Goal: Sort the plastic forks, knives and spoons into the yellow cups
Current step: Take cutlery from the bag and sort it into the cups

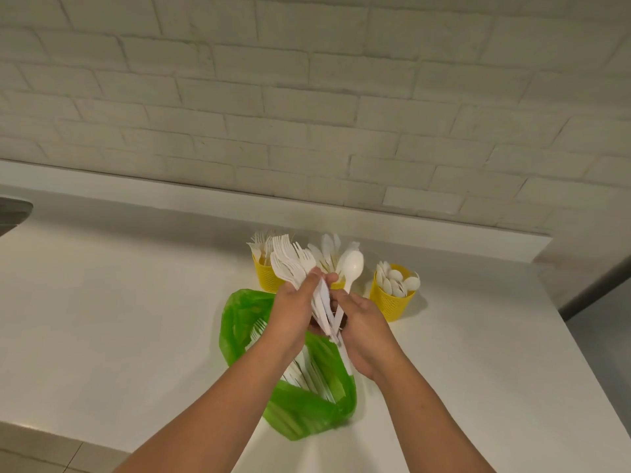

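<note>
My left hand [296,308] grips a fanned bunch of white plastic forks [293,264] above an open green plastic bag [300,414]. My right hand [363,331] pinches the handle of a white spoon [353,266] that stands up beside the bunch. More white cutlery lies inside the bag. Behind my hands stand three yellow cups: the left one [268,279] holds forks, the middle one [338,285] is mostly hidden and holds knives, the right one [392,302] holds spoons.
The white counter [119,319] ends at a white brick wall [307,114] behind the cups. Its right edge [580,353] drops off to the floor. A dark rounded object [13,209] shows at the far left.
</note>
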A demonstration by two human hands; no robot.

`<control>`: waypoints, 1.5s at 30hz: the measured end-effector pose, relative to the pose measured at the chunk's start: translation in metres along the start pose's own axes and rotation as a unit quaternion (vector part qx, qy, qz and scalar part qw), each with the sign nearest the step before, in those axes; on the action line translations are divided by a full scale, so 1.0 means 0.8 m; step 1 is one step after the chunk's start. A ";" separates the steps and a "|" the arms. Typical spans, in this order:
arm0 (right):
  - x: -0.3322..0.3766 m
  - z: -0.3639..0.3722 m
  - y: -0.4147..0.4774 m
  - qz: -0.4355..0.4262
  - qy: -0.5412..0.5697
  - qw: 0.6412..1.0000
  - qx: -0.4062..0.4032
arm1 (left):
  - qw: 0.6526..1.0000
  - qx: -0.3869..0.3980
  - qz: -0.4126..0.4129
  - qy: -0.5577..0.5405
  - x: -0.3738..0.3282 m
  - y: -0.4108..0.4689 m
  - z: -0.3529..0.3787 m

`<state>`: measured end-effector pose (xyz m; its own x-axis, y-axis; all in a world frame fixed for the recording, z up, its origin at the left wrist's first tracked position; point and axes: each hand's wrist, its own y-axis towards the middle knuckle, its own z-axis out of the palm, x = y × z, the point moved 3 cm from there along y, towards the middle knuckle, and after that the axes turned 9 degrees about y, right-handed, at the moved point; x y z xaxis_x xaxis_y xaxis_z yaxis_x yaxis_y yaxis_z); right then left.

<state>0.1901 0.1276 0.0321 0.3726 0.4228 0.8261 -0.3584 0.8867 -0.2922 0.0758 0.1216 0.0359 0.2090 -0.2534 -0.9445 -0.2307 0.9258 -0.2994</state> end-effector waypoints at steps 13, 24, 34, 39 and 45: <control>0.037 -0.019 0.013 -0.105 -0.243 0.963 -0.059 | 0.991 0.031 0.023 -0.124 -0.019 0.009 -0.012; 0.014 -0.006 0.020 -0.131 -0.316 0.939 -0.042 | 0.991 -0.006 -0.011 -0.133 0.010 0.011 -0.013; 0.005 0.003 0.022 -0.173 -0.328 0.926 -0.071 | 0.998 -0.027 0.050 -0.007 0.002 0.011 -0.022; -0.002 0.001 0.027 -0.174 -0.321 0.928 -0.072 | 0.998 -0.047 0.036 -0.015 0.014 0.012 -0.032; 0.018 -0.022 0.053 -0.150 -0.176 0.961 -0.149 | 0.997 -0.043 0.010 -0.063 0.017 0.017 -0.039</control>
<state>0.1956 0.1745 0.0231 0.0885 0.0970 0.9913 0.0003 0.9952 -0.0974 0.0455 0.1219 0.0148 0.3207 -0.1935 -0.9272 -0.3155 0.9012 -0.2972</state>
